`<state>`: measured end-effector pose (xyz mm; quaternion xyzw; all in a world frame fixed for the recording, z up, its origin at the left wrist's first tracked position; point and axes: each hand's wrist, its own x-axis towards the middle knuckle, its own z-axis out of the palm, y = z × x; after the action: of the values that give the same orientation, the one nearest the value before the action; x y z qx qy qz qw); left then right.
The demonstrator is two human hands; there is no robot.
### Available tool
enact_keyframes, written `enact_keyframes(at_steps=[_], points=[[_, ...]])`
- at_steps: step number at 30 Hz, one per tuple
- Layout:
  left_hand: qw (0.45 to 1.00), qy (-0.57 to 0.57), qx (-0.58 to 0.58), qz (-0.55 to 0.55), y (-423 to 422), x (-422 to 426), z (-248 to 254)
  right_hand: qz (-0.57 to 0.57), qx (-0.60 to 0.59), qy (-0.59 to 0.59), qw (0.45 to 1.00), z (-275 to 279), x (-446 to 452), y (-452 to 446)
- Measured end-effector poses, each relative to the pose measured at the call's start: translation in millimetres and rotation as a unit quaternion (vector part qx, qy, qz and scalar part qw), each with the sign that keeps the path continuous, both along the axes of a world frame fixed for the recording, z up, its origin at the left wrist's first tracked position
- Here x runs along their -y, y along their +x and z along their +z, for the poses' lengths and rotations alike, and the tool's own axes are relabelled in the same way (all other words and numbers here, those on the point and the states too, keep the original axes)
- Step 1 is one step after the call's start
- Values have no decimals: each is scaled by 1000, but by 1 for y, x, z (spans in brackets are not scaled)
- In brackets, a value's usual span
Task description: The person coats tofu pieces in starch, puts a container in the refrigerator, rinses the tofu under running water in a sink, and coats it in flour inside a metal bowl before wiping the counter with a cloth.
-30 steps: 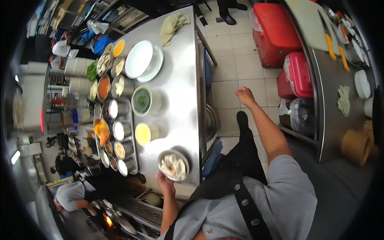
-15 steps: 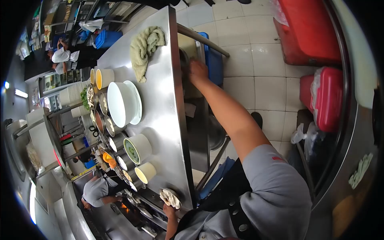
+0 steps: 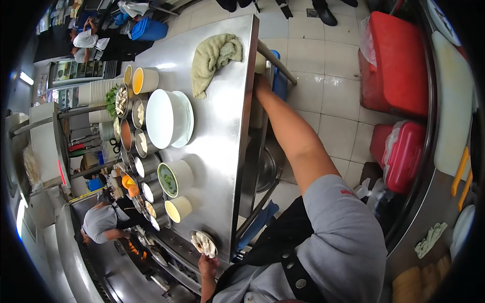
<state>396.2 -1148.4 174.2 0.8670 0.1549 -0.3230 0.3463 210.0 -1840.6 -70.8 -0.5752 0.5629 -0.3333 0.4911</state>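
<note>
My left hand (image 3: 208, 265) grips a small round bowl (image 3: 193, 239) by its rim, beside the corner of the steel table (image 3: 214, 146). White, pale-edged pieces (image 3: 204, 244) fill the bowl; I cannot make out what food they are. My right hand (image 3: 261, 87) reaches below the table's edge, over the shelf side, and its fingers are hidden there. Closest to the bowl on the tabletop are a cream tub with yellow contents (image 3: 178, 209) and a larger tub with green contents (image 3: 175, 179).
A large white bowl (image 3: 164, 118) stands on a plate, near a crumpled green towel (image 3: 217, 60). Metal containers of ingredients (image 3: 127, 136) line the table's far side. Red bins (image 3: 396, 63) stand on the tiled floor. A co-worker (image 3: 108, 222) works at a stove with flames.
The view has shifted, so the table appears further right. My right hand has gone deeper behind the table's edge and shows less. The left hand still holds the bowl.
</note>
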Motion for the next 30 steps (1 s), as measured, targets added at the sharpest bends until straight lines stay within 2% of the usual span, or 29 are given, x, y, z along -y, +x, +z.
enact_keyframes(at_steps=[1, 3, 6, 8, 10, 12, 14, 16, 17, 18, 19, 20, 21, 22, 23, 26, 30], points=[[998, 7, 14, -61, 2, -3, -5, 6, -14, 20, 1000, -3, 3, 2], [999, -20, 12, -33, 0, 2, -7, 17, -40, 62, 997, -6, 6, 10], [998, -53, 8, 19, 7, -6, -11, -36, 131, 26, 990, 3, -1, 20], [998, -51, 12, 18, 6, -11, -12, -23, 183, 47, 982, -41, 12, 46], [996, -76, 15, 40, -2, -3, -14, -43, 268, 110, 956, -28, 14, 42], [992, -116, 12, 45, -7, -2, -16, -93, 384, 220, 892, 1, 8, 28], [990, -138, 13, 37, -8, -4, -19, -116, 425, 251, 862, 11, 0, 23], [988, -151, 18, 27, -7, -1, -18, -115, 374, 142, 910, 11, -4, 19], [988, -152, 20, 23, -9, 2, -17, -98, 289, 15, 952, -7, -7, 19], [988, -154, 21, 17, -9, 3, -17, -78, 195, -111, 971, -17, -10, 13], [986, -167, 13, -2, -6, 2, -17, -129, -40, -250, 959, 18, -32, -10], [983, -180, 5, -21, -1, 1, -17, -141, 32, -103, 984, 58, -49, -35], [980, -193, -5, -41, 4, 0, -17, -152, 102, 46, 982, 95, -64, -58], [976, -209, -14, -61, 8, -2, -17, -161, 171, 193, 953, 114, -83, -77], [971, -223, -26, -83, 11, -2, -16, -178, 189, 154, 953, 104, -102, -96], [965, -225, -82, -104, 17, -1, -14, -241, 172, 137, 945, 105, -172, -149], [955, -224, -124, -149, 43, -18, -27, -315, 260, 210, 888, 71, -288, -211]])
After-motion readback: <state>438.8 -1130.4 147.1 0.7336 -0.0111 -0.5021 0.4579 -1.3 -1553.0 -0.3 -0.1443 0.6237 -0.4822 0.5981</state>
